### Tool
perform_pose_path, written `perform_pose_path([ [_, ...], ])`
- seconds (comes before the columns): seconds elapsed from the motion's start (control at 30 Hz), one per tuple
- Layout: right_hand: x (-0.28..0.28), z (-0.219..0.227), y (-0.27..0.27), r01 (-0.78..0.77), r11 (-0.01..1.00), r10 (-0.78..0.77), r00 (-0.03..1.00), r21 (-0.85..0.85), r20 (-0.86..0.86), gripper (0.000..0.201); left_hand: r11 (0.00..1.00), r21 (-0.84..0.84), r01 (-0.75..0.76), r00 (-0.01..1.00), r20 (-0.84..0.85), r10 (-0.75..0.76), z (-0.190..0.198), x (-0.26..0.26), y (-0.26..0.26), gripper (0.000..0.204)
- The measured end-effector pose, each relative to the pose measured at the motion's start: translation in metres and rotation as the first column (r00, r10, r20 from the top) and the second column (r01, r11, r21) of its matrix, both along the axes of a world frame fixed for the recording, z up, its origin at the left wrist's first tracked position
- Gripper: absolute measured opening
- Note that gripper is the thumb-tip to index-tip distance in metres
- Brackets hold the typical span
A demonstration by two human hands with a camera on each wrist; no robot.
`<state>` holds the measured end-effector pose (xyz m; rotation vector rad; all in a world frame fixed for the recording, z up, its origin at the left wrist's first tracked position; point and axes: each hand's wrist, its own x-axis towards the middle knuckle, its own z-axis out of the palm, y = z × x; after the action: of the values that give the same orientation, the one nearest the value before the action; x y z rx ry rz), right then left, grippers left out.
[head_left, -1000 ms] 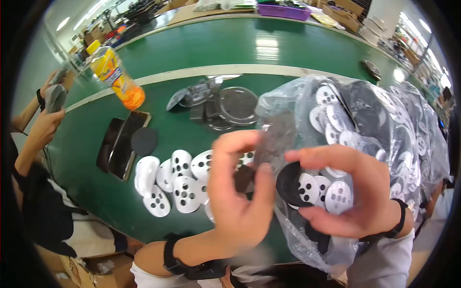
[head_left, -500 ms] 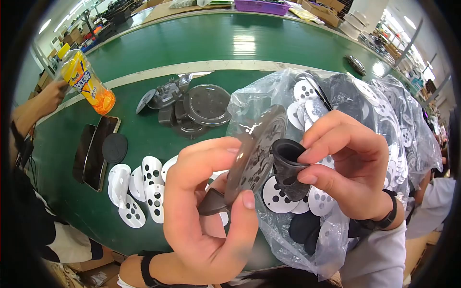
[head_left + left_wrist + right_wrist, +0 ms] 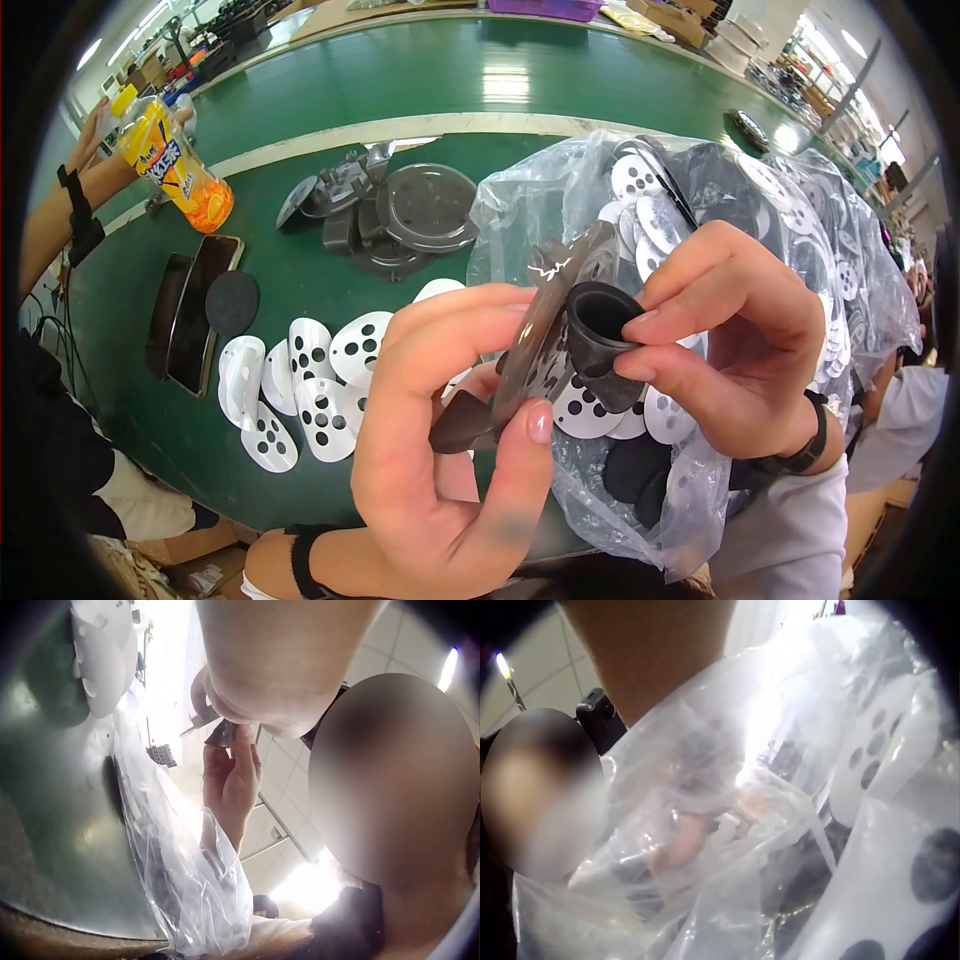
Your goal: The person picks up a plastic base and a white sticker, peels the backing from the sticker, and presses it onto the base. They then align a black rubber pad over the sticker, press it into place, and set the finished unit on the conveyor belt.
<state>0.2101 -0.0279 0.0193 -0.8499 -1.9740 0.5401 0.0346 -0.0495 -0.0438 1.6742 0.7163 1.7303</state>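
Observation:
In the head view the left hand (image 3: 440,440) holds a dark translucent plastic disc (image 3: 545,345) on edge, thumb on one side and fingers on the other. The right hand (image 3: 740,340) pinches the rim of a black rubber cup (image 3: 600,350) between thumb and fingertips; the cup stands close against the disc's face. Whether they touch, I cannot tell. A brown-grey pointed part (image 3: 465,422) juts from the disc's near side, by the left palm. In the left wrist view the dark cup (image 3: 222,735) shows at the right hand's (image 3: 231,784) fingertips. Plastic film covers most of the right wrist view.
White perforated pads (image 3: 325,420) lie left of the hands, beside two phones (image 3: 205,310) and a black round pad (image 3: 232,304). Dark plastic parts (image 3: 428,208) and a drink bottle (image 3: 175,170) are further back. A clear bag (image 3: 530,200) of pads stands right. Another person's arm (image 3: 50,225) is at left.
The blurred hands have come together, the right one bringing the cup up beside the disc. Over the last half second the cup and disc have drawn closer. The other person's arm has shifted at left.

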Motion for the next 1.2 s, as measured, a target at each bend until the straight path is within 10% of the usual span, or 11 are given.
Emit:
perform_pose_path([
  [0.57,-0.001,0.002,0.001,0.002,0.984,-0.022,0.994,0.179,0.111,0.025,0.988,0.004,0.153,0.988,0.027,-0.153,0.01,0.001,0.002,0.042],
  [0.93,0.001,0.005,0.006,-0.029,0.992,0.009,0.989,0.126,0.15,0.045,0.922,-0.371,0.11,0.991,0.11,-0.074,0.048,0.019,-0.011,0.042],
  [1.2,0.001,0.0,0.005,0.013,0.996,-0.021,0.996,0.089,0.085,0.027,0.963,-0.152,0.223,0.958,0.216,-0.188,0.026,0.01,-0.005,0.044],
])
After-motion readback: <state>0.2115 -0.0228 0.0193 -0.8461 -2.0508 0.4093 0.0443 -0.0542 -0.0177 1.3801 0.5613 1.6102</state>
